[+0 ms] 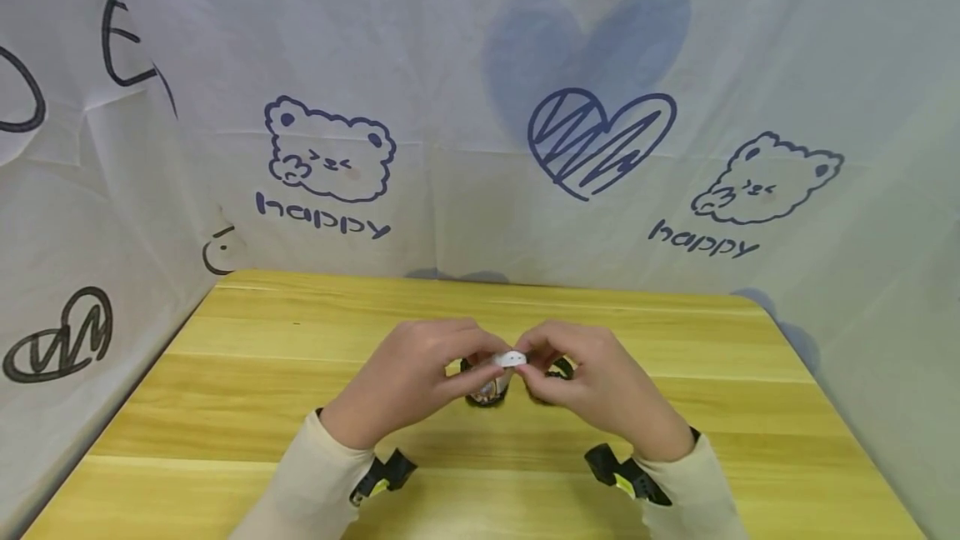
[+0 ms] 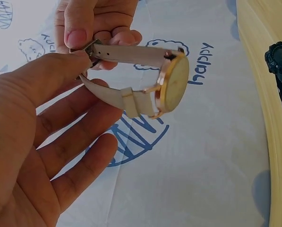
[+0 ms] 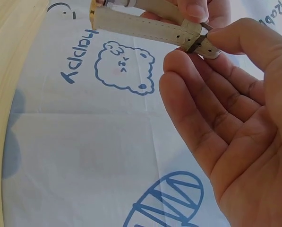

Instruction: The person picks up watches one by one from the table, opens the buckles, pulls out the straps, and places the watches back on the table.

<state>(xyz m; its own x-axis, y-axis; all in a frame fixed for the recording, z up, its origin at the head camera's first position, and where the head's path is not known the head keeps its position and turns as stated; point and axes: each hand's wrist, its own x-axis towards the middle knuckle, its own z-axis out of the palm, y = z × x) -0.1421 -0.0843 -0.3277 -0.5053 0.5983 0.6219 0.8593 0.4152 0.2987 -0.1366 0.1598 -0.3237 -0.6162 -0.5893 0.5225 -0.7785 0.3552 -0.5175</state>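
A wristwatch with a whitish strap [image 1: 511, 358] is held up between both hands over the table. Its round case [image 2: 175, 84] has a rose-gold rim, and the strap bends back into a loop. At the metal buckle [image 3: 197, 43], the holed strap end [image 3: 210, 50] pokes out past the frame. My left hand [image 1: 420, 377] pinches the strap by the buckle with thumb and fingers. From the other side my right hand [image 1: 592, 373] pinches the same spot, thumb at the buckle, its other fingers loosely bent beneath.
On the wooden table [image 1: 450, 473], a black watch [image 1: 486, 394] lies below the left fingertips. Another dark watch [image 1: 561, 369] is partly hidden behind the right hand. A white cloth [image 1: 465, 190] with drawn hearts and bears hangs along the table's back and left side.
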